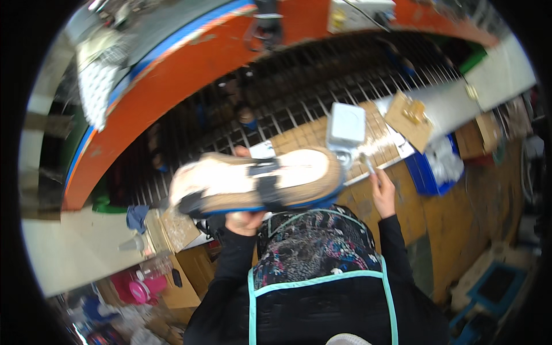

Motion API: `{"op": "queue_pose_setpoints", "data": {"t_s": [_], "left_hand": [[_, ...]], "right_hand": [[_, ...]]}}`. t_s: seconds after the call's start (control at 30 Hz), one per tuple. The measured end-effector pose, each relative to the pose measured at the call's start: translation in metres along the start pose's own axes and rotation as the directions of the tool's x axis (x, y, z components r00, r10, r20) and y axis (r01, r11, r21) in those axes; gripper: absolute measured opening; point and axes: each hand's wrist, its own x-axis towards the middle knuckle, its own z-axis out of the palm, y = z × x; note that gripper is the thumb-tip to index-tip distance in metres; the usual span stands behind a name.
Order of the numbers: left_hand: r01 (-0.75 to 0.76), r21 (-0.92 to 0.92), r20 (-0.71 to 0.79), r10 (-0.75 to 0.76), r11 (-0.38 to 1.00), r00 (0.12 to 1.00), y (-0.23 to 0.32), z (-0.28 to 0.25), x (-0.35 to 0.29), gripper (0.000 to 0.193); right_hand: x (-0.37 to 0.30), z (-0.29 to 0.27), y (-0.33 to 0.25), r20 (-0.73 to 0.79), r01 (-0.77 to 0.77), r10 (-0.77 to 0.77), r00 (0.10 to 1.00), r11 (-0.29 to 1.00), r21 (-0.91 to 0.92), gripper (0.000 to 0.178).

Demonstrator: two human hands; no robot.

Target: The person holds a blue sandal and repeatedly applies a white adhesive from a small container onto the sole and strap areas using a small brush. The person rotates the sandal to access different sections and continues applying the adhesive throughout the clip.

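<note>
**Left hand clasps beige-and-white, black-strapped sandal**

Its fingertips show beyond the sandal's far edge. The right hand pinches a slim, pale tool, near a pale grey, rounded-square container.

The sandal pairs a smooth pale insole with a rough, fibrous-looking tan edge, the apron is printed cloth, the barred rack looks metal, the curved frame wears scuffed orange paint, the cardboard is matt, and the bin smooth plastic.
</note>
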Motion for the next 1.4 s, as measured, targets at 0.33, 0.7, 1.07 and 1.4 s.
{"op": "queue_pose_setpoints", "data": {"t_s": [0.33, 0.7, 1.07, 1.4], "left_hand": [[-0.316, -0.027, 0.225, 0.313, 0.949, 0.923, 0.053, -0.024, 0.029, 0.098], [-0.604, 0.113, 0.033, 0.605, 0.789, 0.796, 0.068, 0.029, 0.028, 0.102], [-0.184, 0.088, -0.14, 0.195, 0.979, 0.971, 0.041, 0.006, 0.015, 0.064], [-0.683, 0.716, 0.623, 0.31, 0.144, 0.718, -0.044, -0.031, 0.057, 0.063]], "right_hand": [[0.005, 0.041, 0.04, -0.116, 0.02, -0.089, 0.989, 0.867, -0.498, 0.013], [0.038, 0.053, 0.035, 0.018, 0.203, -0.264, 0.964, 0.694, -0.691, 0.01], [0.034, 0.037, 0.08, 0.396, -0.535, 0.436, 0.808, 0.824, 0.185, 0.031], [0.054, -0.018, -0.072, -0.237, 0.312, -0.348, 0.907, 0.934, -0.175, 0.015]]}}
